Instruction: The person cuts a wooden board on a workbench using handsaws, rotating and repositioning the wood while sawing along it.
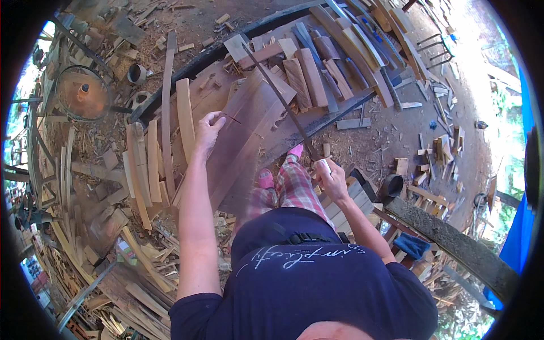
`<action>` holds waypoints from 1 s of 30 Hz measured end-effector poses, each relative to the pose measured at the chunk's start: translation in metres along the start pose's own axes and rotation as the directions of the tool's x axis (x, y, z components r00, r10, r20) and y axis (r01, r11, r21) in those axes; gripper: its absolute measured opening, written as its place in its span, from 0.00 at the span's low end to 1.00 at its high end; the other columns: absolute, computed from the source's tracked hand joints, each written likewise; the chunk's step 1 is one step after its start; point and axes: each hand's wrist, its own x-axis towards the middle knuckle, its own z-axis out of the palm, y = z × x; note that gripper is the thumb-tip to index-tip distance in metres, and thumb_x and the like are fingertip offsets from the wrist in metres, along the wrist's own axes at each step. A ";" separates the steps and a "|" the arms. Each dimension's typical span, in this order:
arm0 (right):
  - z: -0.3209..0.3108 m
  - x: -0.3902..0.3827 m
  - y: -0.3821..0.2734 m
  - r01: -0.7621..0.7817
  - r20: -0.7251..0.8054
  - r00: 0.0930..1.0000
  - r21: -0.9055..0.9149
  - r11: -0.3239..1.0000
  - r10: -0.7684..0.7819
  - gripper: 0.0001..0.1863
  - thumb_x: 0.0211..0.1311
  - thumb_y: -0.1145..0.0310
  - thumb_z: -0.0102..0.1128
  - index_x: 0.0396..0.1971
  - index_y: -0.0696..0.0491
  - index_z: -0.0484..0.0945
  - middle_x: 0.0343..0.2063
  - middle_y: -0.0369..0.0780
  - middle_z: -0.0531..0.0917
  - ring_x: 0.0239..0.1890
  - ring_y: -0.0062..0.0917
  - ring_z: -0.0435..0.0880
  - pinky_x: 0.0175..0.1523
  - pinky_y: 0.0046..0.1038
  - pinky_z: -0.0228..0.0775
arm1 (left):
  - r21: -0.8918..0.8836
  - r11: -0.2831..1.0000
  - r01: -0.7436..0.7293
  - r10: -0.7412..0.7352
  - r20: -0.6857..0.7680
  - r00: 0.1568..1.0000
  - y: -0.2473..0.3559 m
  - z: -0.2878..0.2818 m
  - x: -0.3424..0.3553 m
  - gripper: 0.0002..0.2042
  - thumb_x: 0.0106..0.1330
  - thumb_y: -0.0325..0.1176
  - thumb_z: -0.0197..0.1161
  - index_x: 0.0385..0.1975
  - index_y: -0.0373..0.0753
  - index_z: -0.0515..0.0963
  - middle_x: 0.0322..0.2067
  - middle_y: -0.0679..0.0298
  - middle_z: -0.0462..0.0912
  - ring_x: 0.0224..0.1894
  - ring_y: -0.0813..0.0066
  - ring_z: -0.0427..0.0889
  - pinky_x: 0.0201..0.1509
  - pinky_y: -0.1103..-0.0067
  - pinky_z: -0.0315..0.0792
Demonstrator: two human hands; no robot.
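My left hand [208, 131] is over a wide brown board [235, 147], its thumb and fingertips pinched on a thin dark sliver [233, 118] whose kind I cannot make out. In a fist, my right hand [332, 180] grips the near end of a long, narrow dark tool [281, 97], perhaps a saw seen edge-on. A short wooden piece [326, 150] sticks up just beyond that fist. The tool slants away to the far left, passing over the board's right side. The board lies partly on a low dark-edged bench [198, 93], its near end close to my legs.
Several wood blocks [310, 76] and long strips [345, 39] are stacked at the bench's far right. Curved wooden slats [153, 161] stand at the left. A thick beam [447, 238] juts in at the right. Offcuts and shavings litter the ground [391, 133]. A round metal pan [83, 93] is far left.
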 end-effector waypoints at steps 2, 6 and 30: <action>-0.001 -0.005 0.005 0.121 -0.003 0.993 0.015 0.993 -0.121 0.22 0.69 0.52 0.48 0.27 0.56 0.75 0.17 0.34 0.76 0.22 0.17 0.74 0.29 0.25 0.66 | 0.024 0.996 -0.085 0.086 -0.019 0.996 0.017 -0.010 -0.014 0.16 0.63 0.35 0.67 0.50 0.40 0.79 0.35 0.67 0.83 0.34 0.84 0.77 0.38 0.81 0.72; -0.001 -0.016 -0.001 0.187 -0.002 0.982 0.159 0.969 -0.189 0.23 0.70 0.51 0.46 0.26 0.56 0.73 0.18 0.33 0.74 0.20 0.16 0.71 0.27 0.23 0.64 | 0.363 0.841 -0.400 0.486 -0.185 0.854 0.051 -0.014 -0.039 0.12 0.63 0.34 0.65 0.46 0.44 0.81 0.29 0.63 0.81 0.29 0.71 0.79 0.34 0.76 0.72; 0.027 0.017 0.061 0.070 0.087 0.993 0.121 0.990 -0.081 0.28 0.71 0.43 0.41 0.30 0.56 0.74 0.19 0.34 0.77 0.21 0.16 0.73 0.27 0.22 0.65 | 0.738 0.658 -0.149 0.597 -0.391 0.701 -0.019 0.067 -0.035 0.18 0.64 0.45 0.60 0.50 0.45 0.75 0.46 0.62 0.72 0.51 0.59 0.69 0.56 0.61 0.62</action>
